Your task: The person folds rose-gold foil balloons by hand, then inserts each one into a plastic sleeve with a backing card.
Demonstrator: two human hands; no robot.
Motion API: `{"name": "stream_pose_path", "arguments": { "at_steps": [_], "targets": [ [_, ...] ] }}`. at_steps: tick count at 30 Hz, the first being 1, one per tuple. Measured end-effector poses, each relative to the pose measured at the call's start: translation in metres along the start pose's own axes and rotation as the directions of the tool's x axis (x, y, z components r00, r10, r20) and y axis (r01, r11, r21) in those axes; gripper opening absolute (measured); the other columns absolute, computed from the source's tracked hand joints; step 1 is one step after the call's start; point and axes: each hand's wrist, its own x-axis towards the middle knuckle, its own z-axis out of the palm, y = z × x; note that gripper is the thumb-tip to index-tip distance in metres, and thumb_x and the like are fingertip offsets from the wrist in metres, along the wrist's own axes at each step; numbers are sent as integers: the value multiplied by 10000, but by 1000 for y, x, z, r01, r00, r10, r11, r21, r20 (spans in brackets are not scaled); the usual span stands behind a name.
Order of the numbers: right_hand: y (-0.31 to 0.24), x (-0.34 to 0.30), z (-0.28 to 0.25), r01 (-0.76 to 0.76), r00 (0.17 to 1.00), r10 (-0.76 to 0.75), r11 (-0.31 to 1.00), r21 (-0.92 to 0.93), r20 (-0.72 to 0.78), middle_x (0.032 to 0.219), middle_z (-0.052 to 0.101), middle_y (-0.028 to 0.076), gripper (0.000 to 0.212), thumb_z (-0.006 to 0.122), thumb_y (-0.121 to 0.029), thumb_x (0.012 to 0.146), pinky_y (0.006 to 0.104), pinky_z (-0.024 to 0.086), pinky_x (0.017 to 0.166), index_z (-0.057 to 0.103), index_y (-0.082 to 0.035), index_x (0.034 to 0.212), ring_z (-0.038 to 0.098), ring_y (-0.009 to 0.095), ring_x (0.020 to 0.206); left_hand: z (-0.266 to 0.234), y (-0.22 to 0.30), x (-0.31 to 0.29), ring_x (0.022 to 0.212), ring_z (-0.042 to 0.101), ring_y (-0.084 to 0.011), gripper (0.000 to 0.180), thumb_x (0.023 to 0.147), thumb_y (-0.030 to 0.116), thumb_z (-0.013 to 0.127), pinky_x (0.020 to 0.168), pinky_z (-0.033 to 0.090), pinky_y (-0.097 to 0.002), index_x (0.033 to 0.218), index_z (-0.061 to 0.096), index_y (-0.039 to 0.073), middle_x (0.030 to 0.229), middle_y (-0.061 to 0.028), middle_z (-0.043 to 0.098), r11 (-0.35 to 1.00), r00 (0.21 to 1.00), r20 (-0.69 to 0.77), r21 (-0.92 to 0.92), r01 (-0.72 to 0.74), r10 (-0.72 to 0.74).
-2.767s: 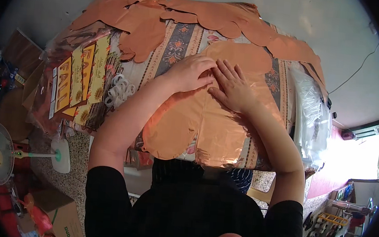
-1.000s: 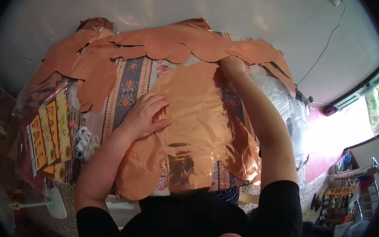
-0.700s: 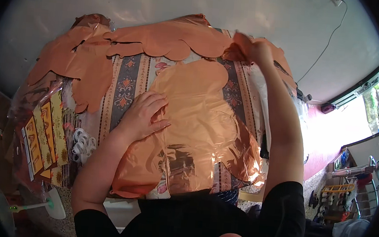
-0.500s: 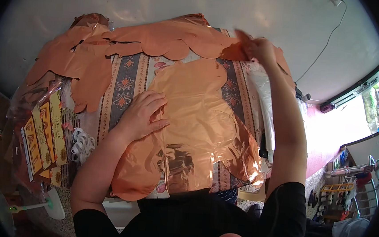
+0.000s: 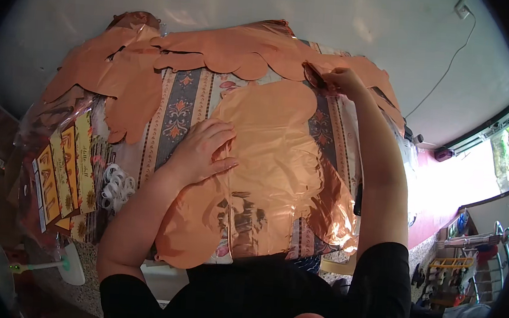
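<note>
A flat, uninflated copper-coloured foil balloon [image 5: 268,136] with a scalloped outline lies in front of me, its lower part shiny and creased. My left hand [image 5: 207,149] rests on its left edge, thumb spread from the fingers, beside a fold in the foil. Farther off at the right, my right hand [image 5: 343,81] is closed on the lifted, darker edge of another foil balloon [image 5: 313,75]. Exactly how the fingertips grip it is hard to see. More flat foil balloons [image 5: 227,49] run along the far side of the table.
A striped, floral tablecloth [image 5: 177,111] shows between the foils. Yellow printed cards [image 5: 68,168] and coiled white ribbon [image 5: 118,187] lie at the left. A wall stands behind the table, with a cable [image 5: 444,69] hanging down. A metal rack [image 5: 480,248] is at the right.
My right hand has come down and slightly toward me with the foil edge in it. My left hand stays on the near balloon. The whole view has shifted slightly.
</note>
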Motion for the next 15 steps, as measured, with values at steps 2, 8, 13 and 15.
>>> {"name": "stream_pose_path", "arguments": {
  "at_steps": [2, 8, 13, 15],
  "targets": [
    [8, 4, -7, 31, 998, -34, 998, -50, -59, 654, 579, 54, 222, 734, -190, 844, 280, 481, 529, 612, -5, 846, 569, 129, 573, 0, 1, 3, 1253, 463, -318, 558, 778, 276, 783, 1058, 384, -413, 1227, 582, 12, 1304, -134, 552, 1000, 1000, 3, -10, -7, 7],
    [14, -4, 24, 491, 556, -819, 182, -852, 145, 987, 654, 96, 205, 656, -156, 832, 398, 537, 675, 653, -78, 1021, 656, 307, 792, 0, 0, 3, 1242, 470, -315, 570, 775, 278, 783, 1053, 388, -410, 1232, 578, 5, 1295, -135, 554, 1000, 1000, 12, 8, -10, 9],
    [-19, -35, 41, 349, 820, -528, 154, -924, 222, 1022, 645, 120, 239, 608, -272, 858, 451, 537, 717, 692, -121, 1023, 659, 335, 893, -1, 1, 2, 1240, 471, -315, 573, 776, 284, 782, 1052, 390, -406, 1232, 578, 3, 1294, -135, 554, 1000, 1000, 11, 20, -7, 6],
    [-20, -34, 41, 239, 906, -404, 239, -941, 128, 890, 670, 148, 243, 610, -288, 836, 457, 536, 730, 711, -82, 915, 671, 336, 867, 1, -1, 2, 1238, 472, -316, 571, 782, 296, 776, 1053, 388, -405, 1230, 579, 2, 1293, -135, 555, 1000, 1000, 10, 7, -13, 13]
  ]
}}
